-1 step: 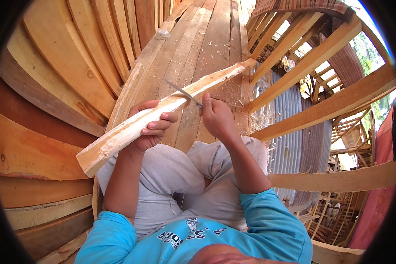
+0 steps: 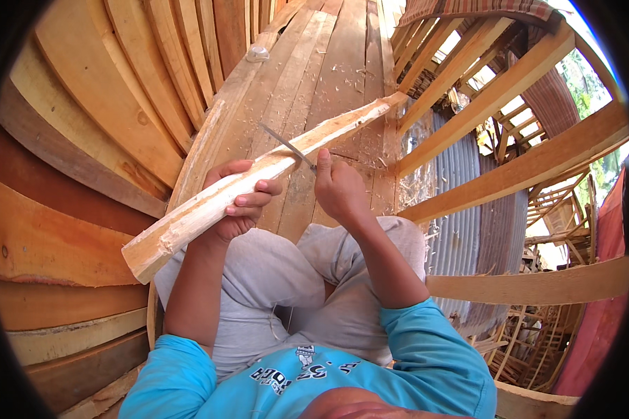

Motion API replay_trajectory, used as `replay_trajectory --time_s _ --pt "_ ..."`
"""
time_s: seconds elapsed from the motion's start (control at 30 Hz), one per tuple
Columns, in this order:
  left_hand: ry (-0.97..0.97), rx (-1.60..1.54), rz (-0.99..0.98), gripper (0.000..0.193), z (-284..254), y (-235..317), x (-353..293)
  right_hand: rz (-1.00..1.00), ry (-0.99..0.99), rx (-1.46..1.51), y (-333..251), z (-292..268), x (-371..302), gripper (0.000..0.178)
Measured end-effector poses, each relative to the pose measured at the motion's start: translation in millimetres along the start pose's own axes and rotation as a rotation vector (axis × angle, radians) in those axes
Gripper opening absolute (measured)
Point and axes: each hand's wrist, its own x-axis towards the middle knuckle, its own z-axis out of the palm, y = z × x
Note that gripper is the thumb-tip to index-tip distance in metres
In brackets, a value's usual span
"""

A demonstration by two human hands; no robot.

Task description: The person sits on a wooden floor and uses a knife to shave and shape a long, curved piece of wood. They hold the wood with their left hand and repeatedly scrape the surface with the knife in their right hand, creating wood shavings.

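Observation:
A long, pale piece of wood (image 2: 189, 218) with roughly whittled faces slants from near my left forearm up to the far right. My left hand (image 2: 237, 216) grips it from beneath, thumb on the far side and fingertips curled over the near edge. Closed around a knife (image 2: 284, 143) is my right hand (image 2: 342, 188), just right of the wood. Its thin blade crosses the top of the wood, beyond my left hand, with the tip pointing far left. The knife's handle is mostly hidden in my fist.
Curled shavings are scattered over the plank floor (image 2: 286, 105). Upright boards (image 2: 98, 98) line the left side. On the right, wooden slats (image 2: 524, 150) form a railing, with corrugated metal sheets (image 2: 461, 216) beyond. A small clear plastic item (image 2: 257, 54) lies far ahead.
My right hand has shifted very slightly to the left with the knife, and less of the handle shows. The wood and my left hand look unmoved.

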Motion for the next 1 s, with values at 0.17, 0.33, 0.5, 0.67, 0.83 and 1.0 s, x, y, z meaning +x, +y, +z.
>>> replay_trajectory --time_s 0.17,0.33,0.5,0.67,0.83,1.0 --pt "0.02 0.014 0.002 0.055 0.9 -2.1 -1.7 -0.039 0.215 -0.229 10.5 17.9 8.1 0.056" --pt "0.075 0.155 -0.038 0.059 -3.9 -3.1 -4.7 0.16 0.321 -0.383 63.9 -1.0 59.0 0.054" --pt "0.118 0.313 -0.145 0.059 -26.1 -28.1 18.1 0.395 0.174 -0.321 121.6 -58.1 84.5 0.052" --pt "0.063 0.03 -0.042 0.061 -21.8 -11.4 14.7 0.143 0.112 -0.248 21.1 -12.3 10.2 0.053" --pt "0.101 0.0 -0.037 0.063 -21.4 -8.4 11.6 0.008 0.1 -0.236 21.9 -1.7 13.2 0.051" --pt "0.129 0.061 -0.072 0.051 -11.2 -12.3 16.2 0.203 0.243 -0.409 108.0 -43.2 64.2 0.054"
